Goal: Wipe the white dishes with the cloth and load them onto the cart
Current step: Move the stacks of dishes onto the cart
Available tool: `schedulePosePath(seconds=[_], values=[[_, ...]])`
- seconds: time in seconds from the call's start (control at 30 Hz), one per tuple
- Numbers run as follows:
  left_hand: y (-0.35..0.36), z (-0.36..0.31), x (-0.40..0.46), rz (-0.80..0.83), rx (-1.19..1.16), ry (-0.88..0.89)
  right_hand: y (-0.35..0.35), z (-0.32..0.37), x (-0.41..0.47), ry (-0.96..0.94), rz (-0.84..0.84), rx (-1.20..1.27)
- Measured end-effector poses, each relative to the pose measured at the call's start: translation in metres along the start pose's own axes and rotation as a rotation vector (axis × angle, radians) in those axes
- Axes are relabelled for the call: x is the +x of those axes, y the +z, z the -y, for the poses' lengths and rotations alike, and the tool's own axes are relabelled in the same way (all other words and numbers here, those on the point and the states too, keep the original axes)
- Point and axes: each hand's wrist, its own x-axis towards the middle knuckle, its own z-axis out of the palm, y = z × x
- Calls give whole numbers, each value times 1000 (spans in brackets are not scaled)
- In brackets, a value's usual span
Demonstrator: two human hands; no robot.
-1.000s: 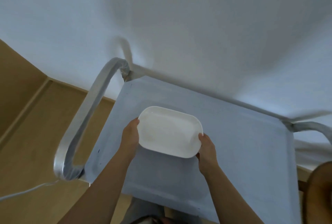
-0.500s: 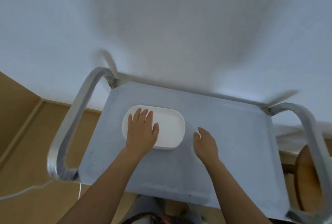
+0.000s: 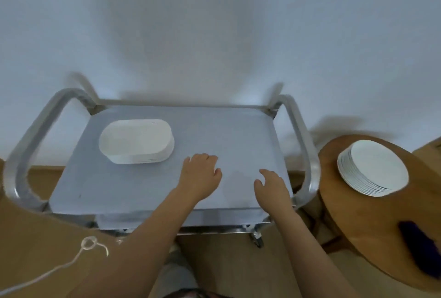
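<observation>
Both hands — left (image 3: 201, 173), right (image 3: 272, 184) — hover loose and empty; those stacked plates (image 3: 373, 170) are slick, heavy, breakable — grab under the rim.

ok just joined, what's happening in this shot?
A person is loading white dishes onto a metal cart. A stack of oval dishes sits on the cart's top shelf, far left. The left hand and right hand hover over the shelf, holding nothing. A stack of round plates waits on the wooden table to the right.
</observation>
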Motion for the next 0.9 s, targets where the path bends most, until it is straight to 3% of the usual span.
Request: schedulePosePath(seconds=[0.43, 0.9], values=[[47, -224, -22, 159, -64, 433, -111, -169, -89, 254, -233, -2], [96, -352, 105, 281, -163, 624, -194, -248, -10, 425, -241, -41]])
